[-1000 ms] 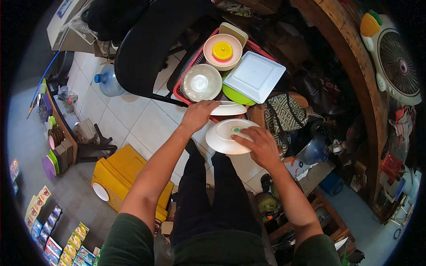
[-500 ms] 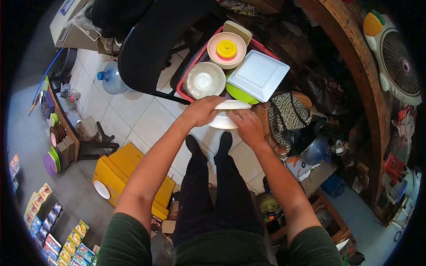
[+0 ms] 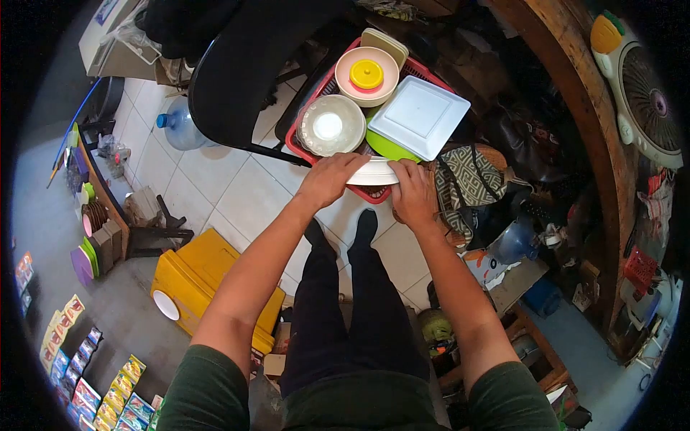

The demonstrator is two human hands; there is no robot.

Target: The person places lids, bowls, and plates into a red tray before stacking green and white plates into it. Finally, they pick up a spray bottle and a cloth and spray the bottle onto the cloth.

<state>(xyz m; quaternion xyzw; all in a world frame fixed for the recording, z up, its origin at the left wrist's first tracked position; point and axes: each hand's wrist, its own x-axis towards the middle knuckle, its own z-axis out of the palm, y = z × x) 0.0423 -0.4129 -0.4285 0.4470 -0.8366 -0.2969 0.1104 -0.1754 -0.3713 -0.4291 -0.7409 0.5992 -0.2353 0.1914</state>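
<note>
My left hand point(image 3: 330, 181) and my right hand point(image 3: 415, 192) grip opposite ends of a small stack of white plates point(image 3: 372, 174), seen nearly edge-on. The stack is at the near end of a red basket point(image 3: 372, 194), whose mesh shows just below it. Inside the basket are a whitish bowl point(image 3: 316, 129) close to my left hand, and a pale pink bowl point(image 3: 343, 73) holding a yellow-lidded container point(image 3: 366, 73). Nearer my right hand lie a white square tray or lid point(image 3: 420, 115) and a green item point(image 3: 388, 147) partly under it. A beige container point(image 3: 384, 47) leans at the back.
A black chair point(image 3: 230, 86) stands at the upper left, with a large water bottle point(image 3: 183, 126) beside it. A yellow bin point(image 3: 215, 280) lies left of my legs. To the right are a patterned bag point(image 3: 467, 179), a wooden edge point(image 3: 596, 129) and a fan point(image 3: 643, 100).
The white plates, apart half a second ago, are now together in one stack. Both hands have come level around it, and the lower plate has moved up toward the basket.
</note>
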